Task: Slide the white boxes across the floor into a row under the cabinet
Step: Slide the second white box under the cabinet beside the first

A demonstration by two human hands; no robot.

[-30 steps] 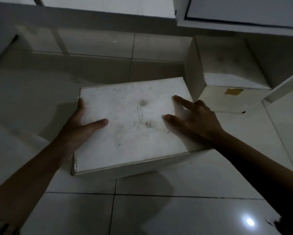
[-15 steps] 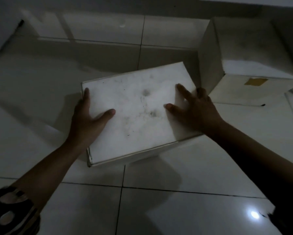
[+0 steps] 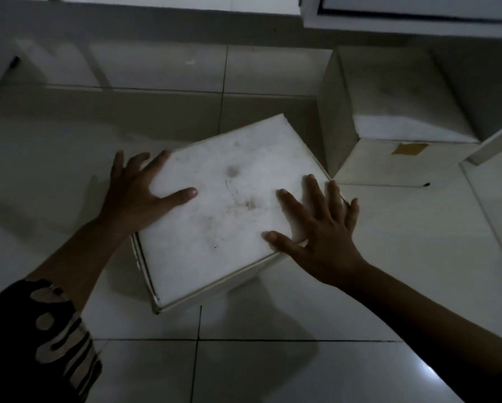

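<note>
Both hands pressed the smudged white box (image 3: 229, 210) on the tiled floor (image 3: 302, 367): left hand (image 3: 136, 193) and right hand (image 3: 316, 225) fingers spread flat.

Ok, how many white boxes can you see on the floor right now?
2. One white box sits mid-floor, turned askew, under both hands. The second box stands to its right, partly beneath the cabinet. More may be out of view.

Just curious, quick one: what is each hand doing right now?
Left hand: open, fingers spread, resting on the left edge of the white box.
Right hand: open, fingers straight, pressing on the box's right side.
</note>
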